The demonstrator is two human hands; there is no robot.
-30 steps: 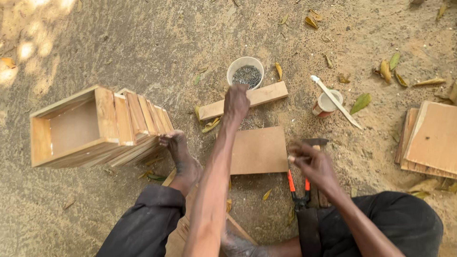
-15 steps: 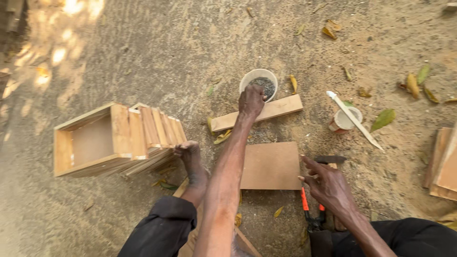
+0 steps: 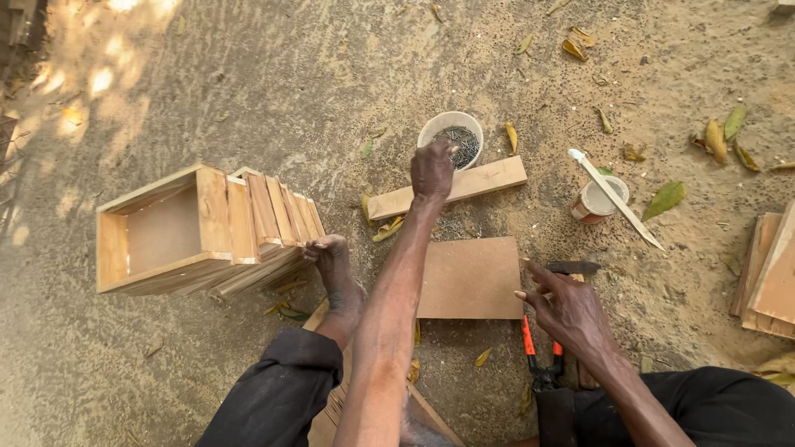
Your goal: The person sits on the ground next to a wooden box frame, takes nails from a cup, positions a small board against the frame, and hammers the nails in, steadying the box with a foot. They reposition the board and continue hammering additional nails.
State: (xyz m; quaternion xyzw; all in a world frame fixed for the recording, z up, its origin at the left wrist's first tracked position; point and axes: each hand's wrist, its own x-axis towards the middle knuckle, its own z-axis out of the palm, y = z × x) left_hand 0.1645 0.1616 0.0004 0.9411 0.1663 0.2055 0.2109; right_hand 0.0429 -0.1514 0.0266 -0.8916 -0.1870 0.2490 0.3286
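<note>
At the far left, on the sandy ground (image 3: 207,74), an open rectangular box of pale wood (image 3: 157,228) lies on its side with its hollow facing the camera, and a row of similar wooden frames (image 3: 273,219) leans against its right wall, propped so they do not topple. A bare foot (image 3: 335,269) rests just in front of that stack, its toes touching the lowest frames, which looks like a way of bracing them. Right of it, the left hand (image 3: 432,170) stretches far forward, fingers bunched and dipping at the near rim of a round white bowl of small dark nails (image 3: 454,136); whether it has pinched any I cannot tell. The bowl sits just beyond a long pale wooden batten (image 3: 489,180) lying on the ground, within arm's reach. Nearer, a flat square board of brown wood (image 3: 470,277) lies between the arms, central and ready. The right hand (image 3: 567,310) hovers loosely spread and empty over red-handled pliers (image 3: 538,352) and a dark hammer head (image 3: 573,267). Further right stand a small tin with a white stick across it (image 3: 600,199) and stacked boards (image 3: 770,273).
</note>
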